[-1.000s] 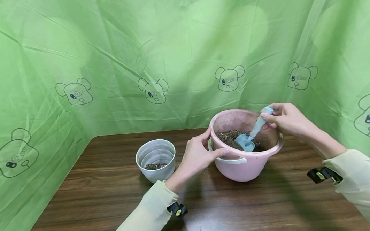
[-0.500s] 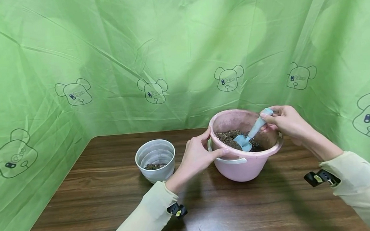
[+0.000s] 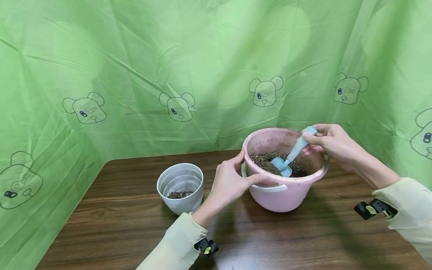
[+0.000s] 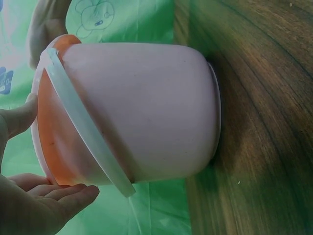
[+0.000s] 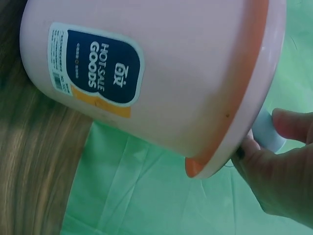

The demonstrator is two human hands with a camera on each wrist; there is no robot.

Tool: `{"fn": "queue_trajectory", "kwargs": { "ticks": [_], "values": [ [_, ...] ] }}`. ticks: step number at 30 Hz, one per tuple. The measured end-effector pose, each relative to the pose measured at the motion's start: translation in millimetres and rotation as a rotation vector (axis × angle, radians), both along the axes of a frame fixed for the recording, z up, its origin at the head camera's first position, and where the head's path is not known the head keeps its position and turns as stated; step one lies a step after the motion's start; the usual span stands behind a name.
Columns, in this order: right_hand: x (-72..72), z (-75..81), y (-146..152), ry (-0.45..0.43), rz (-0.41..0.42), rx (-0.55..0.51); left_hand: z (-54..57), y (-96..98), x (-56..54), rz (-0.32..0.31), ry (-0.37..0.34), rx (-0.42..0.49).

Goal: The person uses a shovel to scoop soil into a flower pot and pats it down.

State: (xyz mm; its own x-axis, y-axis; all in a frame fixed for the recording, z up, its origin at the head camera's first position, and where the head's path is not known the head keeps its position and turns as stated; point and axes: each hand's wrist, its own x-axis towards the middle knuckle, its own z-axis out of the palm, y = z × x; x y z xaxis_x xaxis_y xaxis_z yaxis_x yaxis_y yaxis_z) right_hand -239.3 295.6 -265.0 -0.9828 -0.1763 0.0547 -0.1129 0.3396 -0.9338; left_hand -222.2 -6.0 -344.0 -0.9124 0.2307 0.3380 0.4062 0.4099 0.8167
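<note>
A pink bucket [image 3: 279,197] with a pale handle [image 4: 88,132] stands upright on the table, with dark soil [image 3: 266,163] inside. My left hand [image 3: 230,180] holds its left side at the rim, thumb toward the front and fingers spread along the edge. In my right hand [image 3: 335,143] is a small blue garden trowel [image 3: 296,150], gripped by the handle and slanting down into the bucket. Its blade lies against the soil, the tip partly sunk. The right wrist view shows the right hand [image 5: 279,166] beside the bucket's rim, with little of the trowel visible.
A grey-white pot [image 3: 182,187] with a little soil at its bottom stands left of the bucket, close to my left forearm. Green cloth [image 3: 212,70] with bear-face drawings hangs behind and beside the wooden table [image 3: 107,238].
My right hand has shifted slightly left and down with the trowel, and the blade sits a little farther left in the soil. My left hand keeps its hold on the bucket.
</note>
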Motion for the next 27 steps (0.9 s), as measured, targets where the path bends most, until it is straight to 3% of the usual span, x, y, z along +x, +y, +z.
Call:
{"fn": "queue_trajectory", "kwargs": {
  "ticks": [6,27],
  "values": [
    [1.2,0.5,1.2,-0.054,-0.024,-0.042,0.3,-0.3,1.0,-0.005,-0.004,0.012],
    [2.9,0.2,5.2,-0.099,0.008,-0.166,1.0,1.8,4.2,0.011,0.019,0.023]
  ]
}}
